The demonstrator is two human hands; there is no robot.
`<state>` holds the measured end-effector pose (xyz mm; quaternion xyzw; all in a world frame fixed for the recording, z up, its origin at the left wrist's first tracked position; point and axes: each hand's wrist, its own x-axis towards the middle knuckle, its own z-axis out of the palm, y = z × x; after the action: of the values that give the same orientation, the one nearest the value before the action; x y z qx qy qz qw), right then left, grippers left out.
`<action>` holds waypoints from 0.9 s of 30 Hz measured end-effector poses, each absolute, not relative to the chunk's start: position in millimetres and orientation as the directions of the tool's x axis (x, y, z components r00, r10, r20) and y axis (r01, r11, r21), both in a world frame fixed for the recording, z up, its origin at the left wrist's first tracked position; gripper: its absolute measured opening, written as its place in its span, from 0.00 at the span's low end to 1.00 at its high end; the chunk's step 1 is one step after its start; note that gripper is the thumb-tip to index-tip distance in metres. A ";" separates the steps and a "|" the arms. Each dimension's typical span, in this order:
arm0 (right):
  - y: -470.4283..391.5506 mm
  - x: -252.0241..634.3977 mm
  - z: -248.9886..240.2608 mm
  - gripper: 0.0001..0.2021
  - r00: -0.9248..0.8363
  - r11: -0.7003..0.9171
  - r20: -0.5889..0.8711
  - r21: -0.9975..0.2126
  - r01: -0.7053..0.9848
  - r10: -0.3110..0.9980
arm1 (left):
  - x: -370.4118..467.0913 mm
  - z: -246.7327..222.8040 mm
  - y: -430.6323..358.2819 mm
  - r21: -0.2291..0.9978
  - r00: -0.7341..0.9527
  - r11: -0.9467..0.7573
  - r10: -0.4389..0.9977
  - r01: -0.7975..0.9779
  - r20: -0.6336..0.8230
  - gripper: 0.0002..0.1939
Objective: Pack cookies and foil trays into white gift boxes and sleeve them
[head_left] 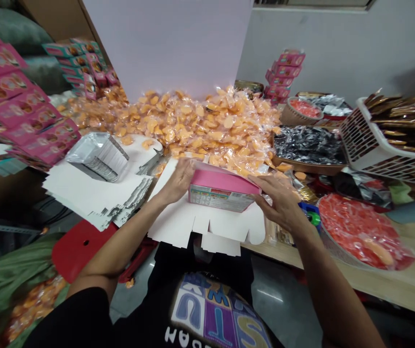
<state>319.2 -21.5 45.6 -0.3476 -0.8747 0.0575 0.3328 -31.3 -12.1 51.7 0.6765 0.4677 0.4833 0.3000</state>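
A pink box (222, 191) with printed sides stands upright over flat white cardboard blanks (178, 222) at the table's front edge. My left hand (181, 181) holds its left end, fingers bent round the corner. At the right end, my right hand (276, 198) has its fingers on the top edge and its thumb near the printed side. Behind the box lies a large heap of wrapped orange pieces (207, 125). The inside of the box is hidden.
On the left, a stack of leaflets (106, 157) rests on more white blanks (69, 193), beside piled pink boxes (22, 101). To the right are a basket of red packets (356, 227), a tray of black packets (309, 147) and a white basket (389, 145).
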 end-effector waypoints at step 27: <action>-13.9 311.9 45.0 0.26 -0.576 0.749 0.481 -0.380 0.542 0.661 | -38.2 50.0 -8.0 0.926 0.334 -0.307 0.915 0.218 0.225 0.27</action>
<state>311.9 -13.9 45.0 -0.3408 -0.8826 0.0957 0.3095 -38.2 -8.0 50.0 0.6971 0.4064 0.4094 0.4256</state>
